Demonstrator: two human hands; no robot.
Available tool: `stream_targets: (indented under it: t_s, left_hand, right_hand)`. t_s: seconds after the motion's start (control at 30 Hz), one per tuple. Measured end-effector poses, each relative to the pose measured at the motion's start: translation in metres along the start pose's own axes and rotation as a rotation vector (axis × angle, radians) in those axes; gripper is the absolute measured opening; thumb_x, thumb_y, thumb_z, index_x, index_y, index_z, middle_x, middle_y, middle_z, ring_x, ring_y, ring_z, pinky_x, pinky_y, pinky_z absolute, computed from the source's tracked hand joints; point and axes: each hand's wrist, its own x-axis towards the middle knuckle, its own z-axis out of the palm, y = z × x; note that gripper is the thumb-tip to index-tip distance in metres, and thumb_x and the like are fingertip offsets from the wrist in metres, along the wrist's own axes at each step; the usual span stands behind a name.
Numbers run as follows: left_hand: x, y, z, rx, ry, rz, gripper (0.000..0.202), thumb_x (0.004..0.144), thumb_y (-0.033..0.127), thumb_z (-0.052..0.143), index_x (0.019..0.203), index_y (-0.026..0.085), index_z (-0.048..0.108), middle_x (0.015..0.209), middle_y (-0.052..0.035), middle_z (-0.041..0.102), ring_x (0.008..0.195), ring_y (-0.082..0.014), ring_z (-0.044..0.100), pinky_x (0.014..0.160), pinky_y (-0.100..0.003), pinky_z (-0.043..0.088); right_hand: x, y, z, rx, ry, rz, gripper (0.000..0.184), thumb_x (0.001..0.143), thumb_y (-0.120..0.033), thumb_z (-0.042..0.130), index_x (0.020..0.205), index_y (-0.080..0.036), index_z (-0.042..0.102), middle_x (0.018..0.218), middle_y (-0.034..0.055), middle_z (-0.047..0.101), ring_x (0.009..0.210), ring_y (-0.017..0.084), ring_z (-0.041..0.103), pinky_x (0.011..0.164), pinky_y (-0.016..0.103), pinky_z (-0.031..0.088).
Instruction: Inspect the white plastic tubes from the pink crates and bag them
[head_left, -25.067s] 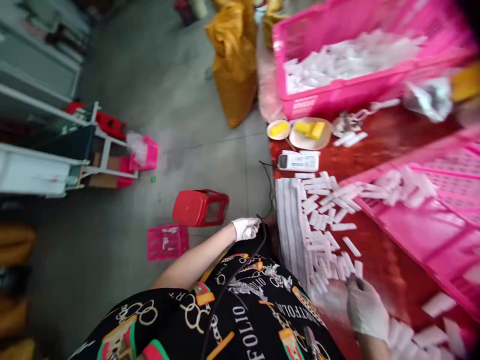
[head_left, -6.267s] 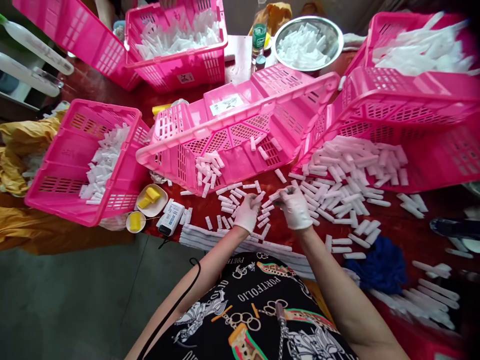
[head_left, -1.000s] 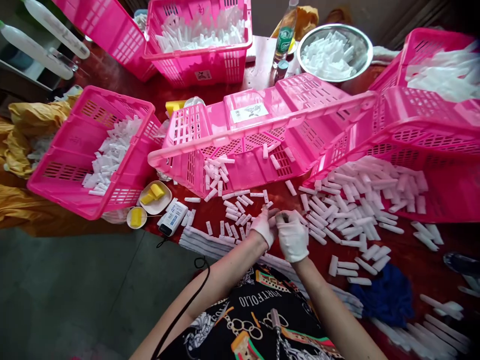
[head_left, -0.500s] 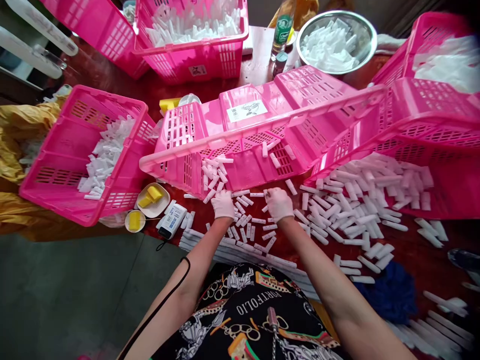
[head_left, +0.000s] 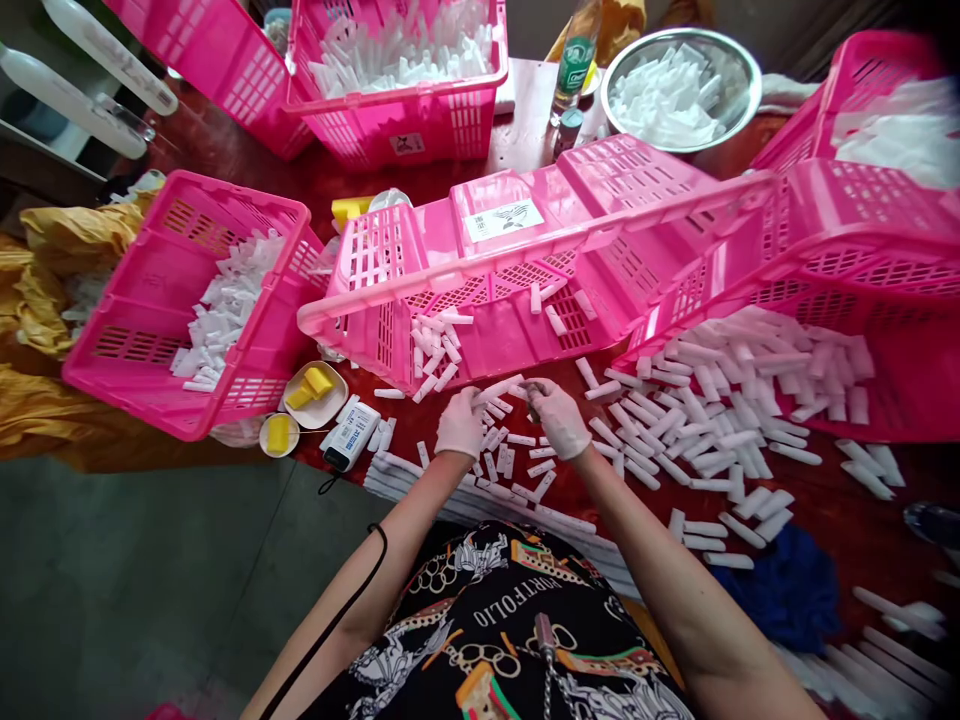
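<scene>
My left hand (head_left: pixel 459 425), in a white glove, pinches a short white plastic piece (head_left: pixel 497 388) that points toward my right hand. My gloved right hand (head_left: pixel 559 418) is closed on a small grey piece (head_left: pixel 534 387) right at the end of the white one. Both hands hover over several loose white pieces (head_left: pixel 517 450) scattered on the red table (head_left: pixel 847 500). Just beyond them a tipped pink crate (head_left: pixel 480 280) spills more white pieces. A row of white pieces (head_left: pixel 420 480) lies along the near table edge.
Another tipped pink crate (head_left: pixel 885 300) with a big pile of white pieces lies to the right. Filled crates stand at left (head_left: pixel 150 300) and far (head_left: pixel 397 110). Also here: steel bowl (head_left: pixel 679 45), bottle (head_left: pixel 574 60), yellow sponges in dishes (head_left: pixel 315 385), a small white device (head_left: pixel 349 437), blue cloth (head_left: pixel 780 590).
Half a second ago both hands were apart, reaching onto the loose pieces by the crate. Now they have drawn back a little and come together, each holding a piece.
</scene>
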Motion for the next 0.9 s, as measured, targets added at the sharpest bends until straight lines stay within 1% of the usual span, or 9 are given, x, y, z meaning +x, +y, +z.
stream_targets:
  t_s: [0.07,0.13,0.27,0.33,0.47,0.6,0.73,0.83,0.9]
  left_hand:
    - [-0.017,0.011,-0.004,-0.231,0.011,0.087,0.029,0.089,0.030,0.049,0.117,0.023,0.054,0.112,-0.0055,0.061,0.099,-0.0153,0.058,0.087,-0.026,0.042]
    - [-0.028,0.021,-0.008,-0.326,-0.005,0.082,0.030,0.088,0.033,0.051,0.115,0.022,0.055,0.110,-0.0058,0.063,0.098,-0.0156,0.059,0.088,-0.026,0.043]
    - [-0.036,0.032,-0.020,-0.351,-0.158,-0.171,0.039,0.085,0.048,0.051,0.106,0.017,0.062,0.092,-0.0089,0.068,0.086,-0.0191,0.063,0.080,-0.029,0.046]
    - [-0.040,0.033,-0.026,-0.408,-0.221,-0.206,0.042,0.085,0.050,0.049,0.104,0.015,0.063,0.089,-0.0096,0.069,0.083,-0.0190,0.064,0.078,-0.029,0.047]
    - [-0.057,0.039,-0.036,-0.455,-0.171,-0.071,0.040,0.083,0.039,0.057,0.116,0.017,0.059,0.105,-0.0093,0.068,0.099,-0.0200,0.063,0.088,-0.030,0.046]
    - [-0.070,0.048,-0.039,-0.621,-0.189,0.029,0.037,0.082,0.025,0.059,0.118,0.017,0.057,0.110,-0.0080,0.067,0.103,-0.0162,0.062,0.092,-0.025,0.045]
    - [-0.072,0.051,-0.043,-0.547,-0.248,0.096,0.032,0.077,0.021,0.064,0.109,0.017,0.063,0.098,-0.0050,0.070,0.094,-0.0159,0.064,0.089,-0.025,0.046]
    - [-0.073,0.054,-0.048,-0.522,-0.316,0.107,0.026,0.078,0.025,0.063,0.102,0.017,0.065,0.083,-0.0007,0.068,0.080,-0.0135,0.062,0.078,-0.023,0.048]
    - [-0.075,0.058,-0.051,-0.540,-0.372,0.114,0.023,0.082,0.031,0.058,0.097,0.016,0.066,0.076,0.0001,0.066,0.071,-0.0120,0.060,0.069,-0.022,0.048]
  right_hand:
    - [-0.013,-0.016,-0.008,0.162,0.021,0.038,0.037,0.085,-0.051,0.041,0.094,-0.021,0.059,0.056,-0.0049,0.046,0.047,0.010,0.040,0.049,0.025,0.036]
    - [-0.020,-0.028,-0.017,0.251,0.058,0.062,0.034,0.082,-0.052,0.046,0.088,-0.021,0.059,0.055,-0.0049,0.044,0.046,0.010,0.039,0.046,0.024,0.033]
    - [-0.022,-0.036,-0.028,0.192,0.186,0.102,0.030,0.077,-0.050,0.053,0.078,-0.020,0.057,0.059,-0.0023,0.050,0.047,0.010,0.041,0.045,0.025,0.033]
    - [-0.024,-0.038,-0.029,0.211,0.182,0.133,0.030,0.077,-0.051,0.054,0.077,-0.020,0.054,0.057,-0.0036,0.047,0.045,0.010,0.039,0.044,0.025,0.032]
    - [-0.037,-0.047,-0.025,0.276,0.099,0.099,0.034,0.079,-0.056,0.050,0.077,-0.022,0.050,0.052,-0.0061,0.040,0.042,0.009,0.037,0.042,0.024,0.030]
    - [-0.045,-0.060,-0.034,0.126,0.071,0.014,0.032,0.082,-0.052,0.048,0.072,-0.022,0.048,0.052,-0.0047,0.043,0.044,0.010,0.039,0.043,0.024,0.031]
    - [-0.052,-0.068,-0.053,-0.005,0.053,-0.090,0.030,0.082,-0.048,0.050,0.072,-0.020,0.051,0.060,-0.0010,0.052,0.052,0.010,0.046,0.049,0.023,0.037]
    - [-0.063,-0.072,-0.058,0.015,0.132,-0.197,0.030,0.083,-0.049,0.049,0.076,-0.020,0.052,0.066,0.0000,0.056,0.058,0.011,0.049,0.053,0.022,0.039]
    - [-0.070,-0.074,-0.058,0.009,0.134,-0.240,0.031,0.083,-0.050,0.049,0.075,-0.020,0.052,0.066,-0.0002,0.055,0.060,0.011,0.049,0.055,0.023,0.040]
